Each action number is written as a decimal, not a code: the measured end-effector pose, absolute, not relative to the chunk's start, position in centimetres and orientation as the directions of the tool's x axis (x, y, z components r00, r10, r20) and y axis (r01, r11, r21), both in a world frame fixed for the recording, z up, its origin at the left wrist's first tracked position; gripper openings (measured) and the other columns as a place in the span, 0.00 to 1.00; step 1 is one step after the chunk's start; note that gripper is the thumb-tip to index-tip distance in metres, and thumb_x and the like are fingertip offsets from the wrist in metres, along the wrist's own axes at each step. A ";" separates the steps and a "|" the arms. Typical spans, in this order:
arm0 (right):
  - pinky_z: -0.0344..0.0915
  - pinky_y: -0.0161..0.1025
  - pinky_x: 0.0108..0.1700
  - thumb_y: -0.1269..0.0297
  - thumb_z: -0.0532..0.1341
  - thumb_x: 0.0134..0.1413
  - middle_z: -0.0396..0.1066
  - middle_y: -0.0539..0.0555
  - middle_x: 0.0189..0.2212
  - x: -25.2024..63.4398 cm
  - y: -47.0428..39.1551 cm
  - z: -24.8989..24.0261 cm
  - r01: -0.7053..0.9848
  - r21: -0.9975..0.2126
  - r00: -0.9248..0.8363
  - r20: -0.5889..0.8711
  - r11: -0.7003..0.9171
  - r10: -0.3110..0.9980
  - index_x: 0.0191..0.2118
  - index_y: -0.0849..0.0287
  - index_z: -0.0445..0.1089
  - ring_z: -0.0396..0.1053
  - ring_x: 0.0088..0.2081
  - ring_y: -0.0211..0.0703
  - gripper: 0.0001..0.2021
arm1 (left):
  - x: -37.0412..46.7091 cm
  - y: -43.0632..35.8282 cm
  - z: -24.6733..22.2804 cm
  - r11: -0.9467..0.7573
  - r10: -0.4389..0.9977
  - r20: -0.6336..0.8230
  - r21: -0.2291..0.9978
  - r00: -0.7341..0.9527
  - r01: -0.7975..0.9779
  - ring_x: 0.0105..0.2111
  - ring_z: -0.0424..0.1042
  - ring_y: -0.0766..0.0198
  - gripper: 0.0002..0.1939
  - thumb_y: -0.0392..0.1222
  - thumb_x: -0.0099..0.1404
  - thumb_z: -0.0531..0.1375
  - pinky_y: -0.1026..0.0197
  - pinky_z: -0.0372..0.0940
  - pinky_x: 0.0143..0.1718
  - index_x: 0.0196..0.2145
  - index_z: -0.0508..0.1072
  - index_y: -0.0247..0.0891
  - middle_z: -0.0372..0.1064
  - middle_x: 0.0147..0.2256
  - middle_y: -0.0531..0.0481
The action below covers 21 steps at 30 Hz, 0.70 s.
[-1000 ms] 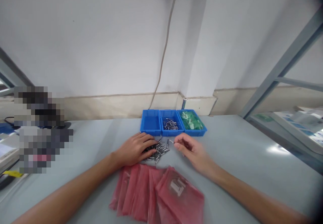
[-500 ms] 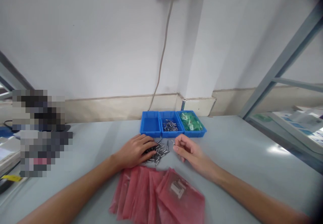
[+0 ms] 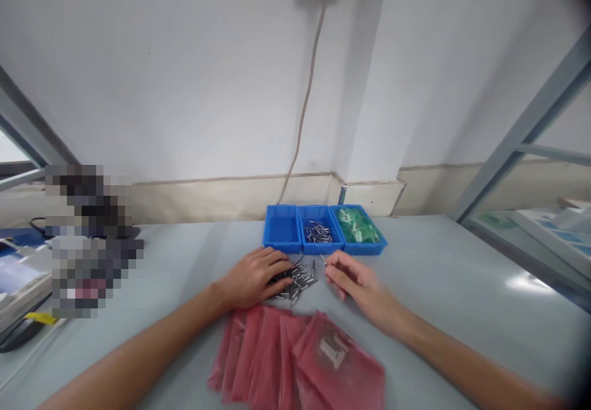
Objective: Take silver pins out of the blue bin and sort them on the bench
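Observation:
My left hand (image 3: 257, 279) lies over the left side of a pile of small dark and silver metal pins (image 3: 302, 282) on the table, its fingers spread loosely and covering part of the pile. Just right of the pile, my right hand (image 3: 351, 279) is closed in a pinch, with a thin metal pin (image 3: 323, 259) sticking out from its fingertips. Below both hands lie several red translucent plastic bags (image 3: 263, 357), overlapping in a fan. The bag on the right (image 3: 353, 367) has small pale and metal pieces showing in it.
Behind the hands stand three joined blue bins: an empty left one (image 3: 282, 228), a middle one (image 3: 319, 247) with metal pins, and a right one (image 3: 362, 250) with green bags. A blurred-out person (image 3: 92, 244) is at left. Metal frames (image 3: 521, 133) flank the grey table (image 3: 429, 268).
The whole view has shifted slightly, so everything sits a little further right. Both hands keep nearly the same pose, and the right still pinches the pin.

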State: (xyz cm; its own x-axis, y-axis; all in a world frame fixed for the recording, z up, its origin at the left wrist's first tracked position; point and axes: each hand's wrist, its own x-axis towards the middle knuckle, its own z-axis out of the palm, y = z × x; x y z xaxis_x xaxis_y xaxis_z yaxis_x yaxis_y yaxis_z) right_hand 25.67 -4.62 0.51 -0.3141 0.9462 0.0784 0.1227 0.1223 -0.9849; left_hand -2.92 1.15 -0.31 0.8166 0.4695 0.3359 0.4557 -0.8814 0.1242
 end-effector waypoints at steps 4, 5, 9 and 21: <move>0.55 0.38 0.32 0.43 0.60 0.71 0.67 0.48 0.34 25.5 -4.5 0.5 0.107 -0.988 -0.312 0.074 0.112 0.947 0.41 0.56 0.70 0.59 0.27 0.35 0.19 | -3.0 1.1 -0.3 -0.882 0.468 0.339 0.128 0.816 0.453 0.53 0.74 0.55 0.18 0.51 0.82 0.53 0.51 0.67 0.56 0.60 0.72 0.41 0.74 0.55 0.44; 0.55 0.38 0.32 0.43 0.60 0.71 0.67 0.48 0.34 25.5 -4.5 0.5 0.102 -0.989 -0.311 0.074 0.110 0.948 0.41 0.56 0.70 0.58 0.27 0.35 0.19 | -3.0 1.1 -0.4 -0.882 0.469 0.337 0.128 0.816 0.454 0.53 0.73 0.55 0.18 0.51 0.82 0.53 0.51 0.67 0.56 0.60 0.72 0.41 0.74 0.55 0.44; 0.55 0.38 0.32 0.44 0.61 0.71 0.67 0.48 0.33 25.6 -4.4 0.5 0.114 -0.986 -0.269 0.087 0.121 0.959 0.44 0.55 0.71 0.59 0.26 0.36 0.18 | -3.0 1.2 -0.4 -0.882 0.468 0.338 0.124 0.817 0.454 0.53 0.74 0.56 0.18 0.51 0.82 0.53 0.52 0.68 0.56 0.60 0.73 0.41 0.74 0.55 0.44; 0.60 0.37 0.31 0.45 0.62 0.69 0.63 0.46 0.29 26.3 -3.9 0.1 0.178 -0.973 -0.130 0.127 0.149 0.983 0.41 0.54 0.69 0.59 0.27 0.38 0.16 | -2.9 1.1 -0.4 -0.888 0.453 0.350 0.100 0.820 0.448 0.52 0.74 0.56 0.18 0.51 0.82 0.53 0.52 0.68 0.56 0.60 0.72 0.40 0.74 0.54 0.43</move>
